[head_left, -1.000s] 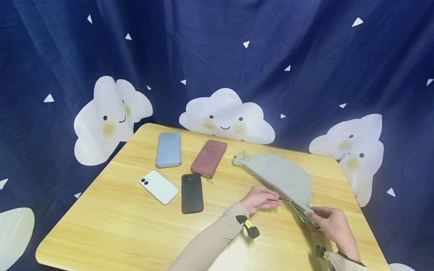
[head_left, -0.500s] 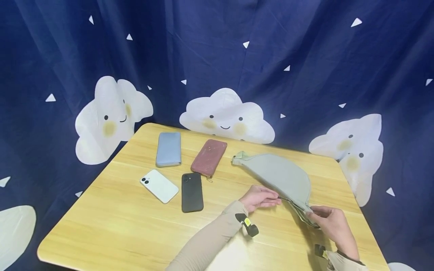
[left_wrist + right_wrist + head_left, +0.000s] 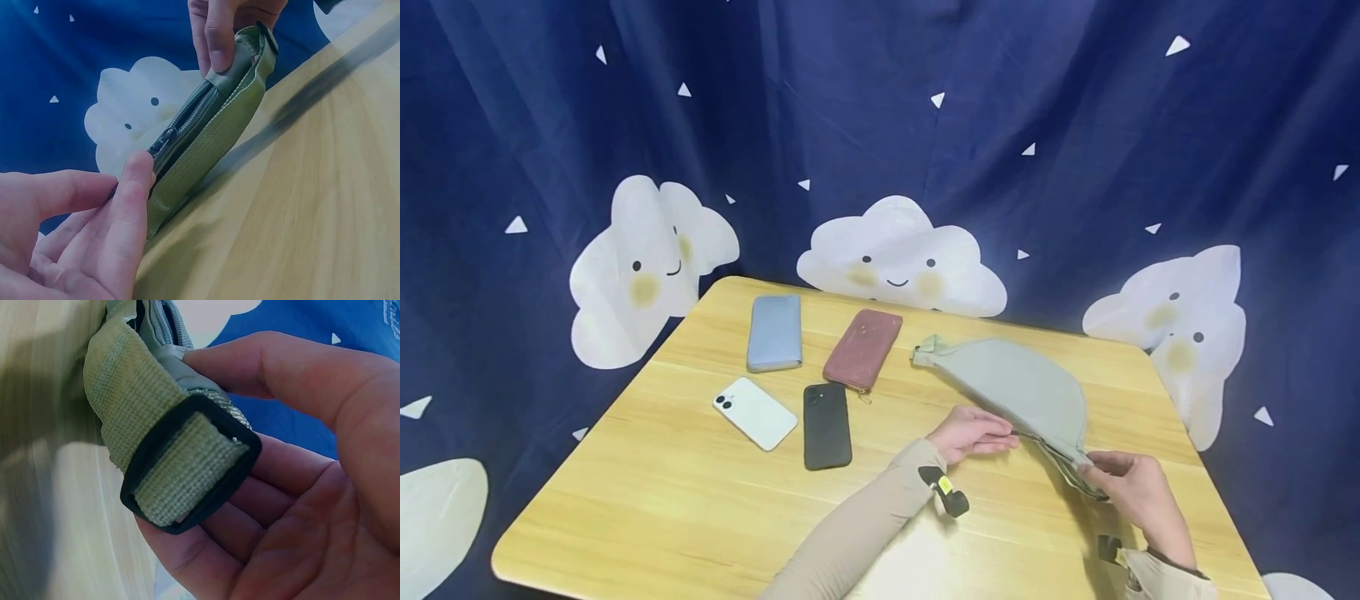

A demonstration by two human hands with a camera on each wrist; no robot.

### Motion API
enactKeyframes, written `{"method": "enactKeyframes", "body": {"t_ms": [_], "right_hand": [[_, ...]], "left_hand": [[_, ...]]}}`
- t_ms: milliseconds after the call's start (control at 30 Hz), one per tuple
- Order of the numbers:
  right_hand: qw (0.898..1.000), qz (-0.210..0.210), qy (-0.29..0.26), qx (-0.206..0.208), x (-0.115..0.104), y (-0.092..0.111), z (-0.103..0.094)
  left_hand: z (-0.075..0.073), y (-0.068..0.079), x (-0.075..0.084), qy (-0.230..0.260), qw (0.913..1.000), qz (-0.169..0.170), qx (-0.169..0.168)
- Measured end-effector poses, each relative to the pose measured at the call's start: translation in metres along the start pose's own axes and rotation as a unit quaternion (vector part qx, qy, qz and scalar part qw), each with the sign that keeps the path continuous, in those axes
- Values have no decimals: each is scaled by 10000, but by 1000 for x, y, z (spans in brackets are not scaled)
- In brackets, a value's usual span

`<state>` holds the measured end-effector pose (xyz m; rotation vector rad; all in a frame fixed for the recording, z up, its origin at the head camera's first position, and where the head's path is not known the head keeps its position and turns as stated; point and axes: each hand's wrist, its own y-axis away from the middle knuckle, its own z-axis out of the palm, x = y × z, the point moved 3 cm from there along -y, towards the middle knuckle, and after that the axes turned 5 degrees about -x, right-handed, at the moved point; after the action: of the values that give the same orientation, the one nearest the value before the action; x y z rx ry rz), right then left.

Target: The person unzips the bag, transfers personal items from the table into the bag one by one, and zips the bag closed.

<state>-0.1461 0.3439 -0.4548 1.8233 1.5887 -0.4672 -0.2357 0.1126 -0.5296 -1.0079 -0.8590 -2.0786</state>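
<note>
A pale grey-green waist bag (image 3: 1015, 383) lies at the right of the table, its near end raised. My left hand (image 3: 973, 433) pinches the dark zipper pull (image 3: 164, 142) between thumb and fingers. In the left wrist view, part of the zipper (image 3: 194, 107) lies parted above the slider. At the bag's near end, my right hand (image 3: 1138, 496) grips the corner, thumb on the fabric beside the zipper's end. The right wrist view shows a webbing strap (image 3: 134, 394) threaded through a black buckle (image 3: 187, 465) against my right fingers. The bag's inside is hidden.
Left of the bag lie a blue wallet (image 3: 775, 332), a dark pink wallet (image 3: 862, 348), a white phone (image 3: 756, 413) and a black phone (image 3: 827, 427). The wooden table (image 3: 685, 500) has rounded corners. Behind it hangs a navy curtain (image 3: 880, 100) with cloud prints.
The head view has shifted slightly. Both hands keep their hold on the bag and its zipper pull, with hardly any movement.
</note>
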Motion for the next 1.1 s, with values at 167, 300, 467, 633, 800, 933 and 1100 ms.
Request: {"method": "enactKeyframes", "body": {"t_ms": [167, 300, 467, 633, 800, 933, 1100], "right_hand": [[10000, -75, -21, 57, -1, 0, 0], [9998, -138, -5, 116, -1, 0, -1], [9997, -158, -26, 158, -1, 1, -1], [9998, -142, 46, 141, -1, 1, -2], [9998, -121, 121, 136, 0, 1, -2], [9998, -85, 123, 90, 0, 2, -2], [9999, -76, 128, 80, -1, 2, -2]], "left_hand": [[-2, -2, -1, 18, 10000, 3, -29], [-4, -1, -1, 4, 10000, 1, -66], [-9, -1, 2, -5, 10000, 44, -33], [-11, -1, 5, -47, 10000, 10, -59], [-11, -1, 5, -73, 10000, -5, 1], [-11, 0, 5, -120, 9999, -15, 30], [-11, 1, 6, -124, 9999, -33, 27]]}}
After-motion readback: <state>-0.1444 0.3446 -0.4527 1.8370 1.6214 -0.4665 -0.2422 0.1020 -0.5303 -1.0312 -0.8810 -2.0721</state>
